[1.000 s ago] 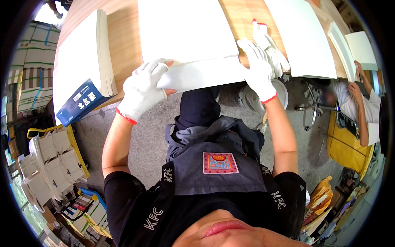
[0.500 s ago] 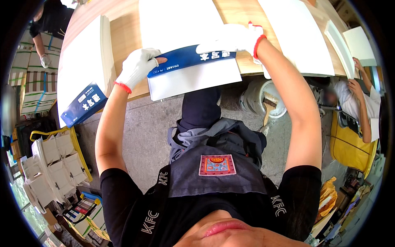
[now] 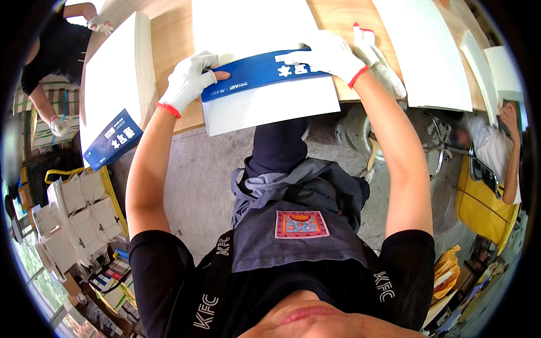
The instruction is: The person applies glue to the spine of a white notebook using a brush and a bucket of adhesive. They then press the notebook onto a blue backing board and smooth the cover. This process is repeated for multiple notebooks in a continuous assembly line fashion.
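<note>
In front of me a blue printed paper band [image 3: 248, 73] lies across a white pad [image 3: 270, 110] at the table's near edge. My left hand [image 3: 191, 81], in a white knit glove with a red cuff, grips the band's left end, its bare thumb tip on top. Over the right end of the band my gloved right hand [image 3: 332, 56] rests with its fingers stretched across the printing. The far edge of the pad is hidden by the band and my hands. Beyond them lies a large white sheet [image 3: 253, 25].
White stacks stand left [image 3: 121, 73] and right [image 3: 422, 50] on the wooden table [image 3: 172, 34]. Another blue band [image 3: 112, 139] hangs over the left stack's corner. A spare glove [image 3: 383, 67] lies beside my right hand. A bucket [image 3: 352, 132] with a brush stands below. Co-workers are at both sides.
My right hand has shifted slightly right, its fingers drawn back along the band. The spare glove shows more fully. At the far left, a co-worker has moved closer to the table.
</note>
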The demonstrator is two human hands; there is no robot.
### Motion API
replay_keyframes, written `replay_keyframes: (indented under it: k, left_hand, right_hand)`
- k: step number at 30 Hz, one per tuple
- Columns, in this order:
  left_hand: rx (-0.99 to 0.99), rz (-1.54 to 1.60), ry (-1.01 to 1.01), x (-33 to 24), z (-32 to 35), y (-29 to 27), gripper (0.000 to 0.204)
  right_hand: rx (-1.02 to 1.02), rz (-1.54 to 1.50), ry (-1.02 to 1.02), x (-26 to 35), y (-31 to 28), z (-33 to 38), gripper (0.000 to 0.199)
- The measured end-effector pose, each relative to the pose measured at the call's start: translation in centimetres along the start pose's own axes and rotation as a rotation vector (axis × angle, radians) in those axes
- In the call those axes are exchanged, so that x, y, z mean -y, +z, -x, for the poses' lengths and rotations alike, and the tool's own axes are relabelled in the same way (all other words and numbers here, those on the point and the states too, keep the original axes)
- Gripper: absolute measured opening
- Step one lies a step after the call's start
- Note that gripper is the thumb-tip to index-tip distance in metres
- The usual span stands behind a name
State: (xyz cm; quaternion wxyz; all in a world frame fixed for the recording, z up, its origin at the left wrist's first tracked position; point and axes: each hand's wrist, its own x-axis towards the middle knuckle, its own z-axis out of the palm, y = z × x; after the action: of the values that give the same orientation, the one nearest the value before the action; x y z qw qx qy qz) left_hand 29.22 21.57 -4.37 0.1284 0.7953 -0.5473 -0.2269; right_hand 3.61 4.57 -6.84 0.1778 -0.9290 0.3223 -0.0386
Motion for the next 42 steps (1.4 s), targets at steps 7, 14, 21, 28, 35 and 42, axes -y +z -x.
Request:
replay_keyframes:
  k: [7, 14, 21, 28, 35, 42]
  left_hand:
    - [0.161, -0.494, 0.251, -2.6, -2.2, -1.7, 0.065]
    - [0.64, -0.818, 0.792, -8.8, -7.0, -1.5, 0.1]
    - [0.737, -0.76, 0.583, -10.4, -6.6, -1.5, 0.086]
    - [0.686, -0.876, 0.681, -10.5, -6.6, -1.8, 0.099]
    - [0.512, -0.685, 0.74, -6.5, -8.3, -0.9, 0.099]
    - [0.547, -0.437, 1.15, -5.2, -9.7, -1.6, 0.083]
  right_hand:
    - [-0.161, 0.006, -0.114, -0.7, 1.7, -0.2, 0.051]
    - [-0.096, 0.008, -0.039, 0.3, 0.4, 0.1, 0.052]
    - [-0.66, 0.146, 0.095, -1.8, -1.8, 8.1, 0.042]
    - [-0.683, -0.116, 0.335, -5.1, 0.3, 10.6, 0.026]
    - [-0.217, 0.317, -0.459, 0.4, 0.4, 6.2, 0.028]
    - [-0.216, 0.001, -0.662, 14.3, 6.5, -0.6, 0.026]
